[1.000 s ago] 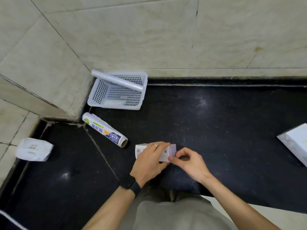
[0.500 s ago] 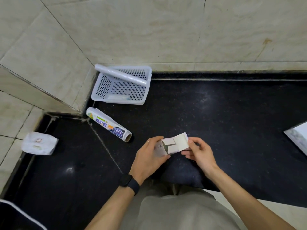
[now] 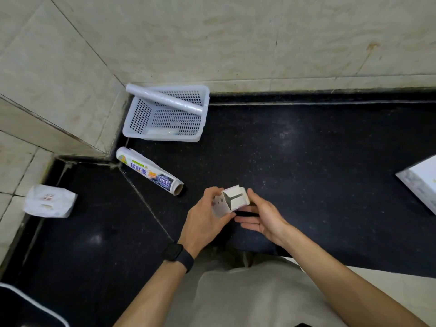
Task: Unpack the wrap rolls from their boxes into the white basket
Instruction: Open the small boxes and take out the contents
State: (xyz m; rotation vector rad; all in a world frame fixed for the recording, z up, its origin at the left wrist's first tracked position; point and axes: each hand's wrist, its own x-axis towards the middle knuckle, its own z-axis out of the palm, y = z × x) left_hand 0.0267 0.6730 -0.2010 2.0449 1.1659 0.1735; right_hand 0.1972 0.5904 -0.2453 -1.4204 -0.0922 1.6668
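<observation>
The left hand (image 3: 204,223) is gripping a small box (image 3: 230,202) above the dark table (image 3: 295,166), fingers closed round its left side and thumb under its near corner. The box is pointing its open end up toward the camera, with the end flaps folded inward and a dark gap showing between them (contents cannot be made out). The right hand (image 3: 262,217) is sitting just right of the box, thumb touching the box's right edge, the other fingers lying loosely spread below it and closing on nothing. A black watch (image 3: 177,255) is sitting on the left wrist.

Up and to the left of the left hand, a printed roll (image 3: 149,170) is lying on the table at a slant, its open core end nearest the hand, well apart from it. Farther beyond that roll, the white basket (image 3: 166,116) is standing in the corner against the tiled wall (image 3: 212,38). A clear roll (image 3: 164,101) is resting slantwise across the basket's far rim, one end overhanging the left corner. A second clear item is lying along the basket's near inner wall, too faint to identify.

Far left of the hands, a white bag (image 3: 50,201) is lying at the table's edge. Far right of the right hand, a white carton (image 3: 418,182) is sitting partly out of view.
</observation>
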